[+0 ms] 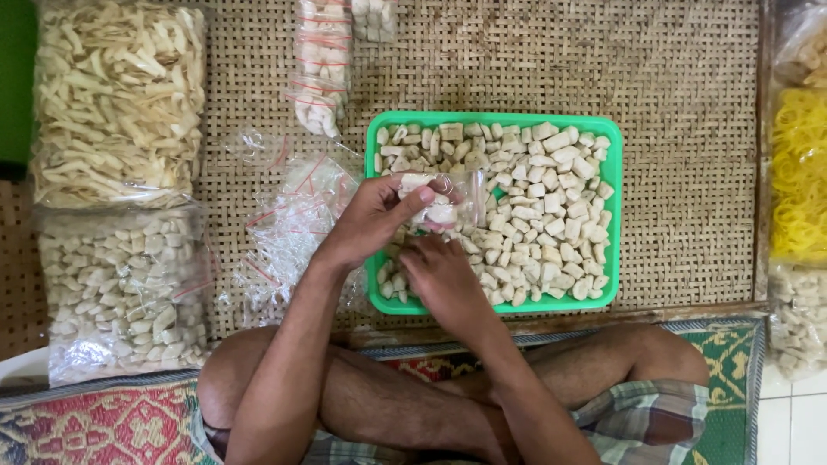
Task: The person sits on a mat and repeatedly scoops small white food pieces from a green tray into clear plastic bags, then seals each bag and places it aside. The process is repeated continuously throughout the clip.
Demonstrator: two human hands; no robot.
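Observation:
A green plastic tray (pixel 615 215) on a woven mat holds several pale, square cracker pieces (pixel 551 215). My left hand (pixel 375 215) grips a small clear plastic bag (pixel 448 202) partly filled with the pieces, held over the tray's left side. Just below the bag is my right hand (pixel 439 275), fingers curled at the bag's mouth and over the pieces in the tray; what it holds is hidden.
Empty small clear bags (pixel 293 228) lie left of the tray. Filled small packs (pixel 320 65) lie at the back. Two large bags of crackers (pixel 121 103) (pixel 125 288) sit at the left. Yellow rubber bands (pixel 797 172) lie at the right. My crossed legs (pixel 413 396) are in front.

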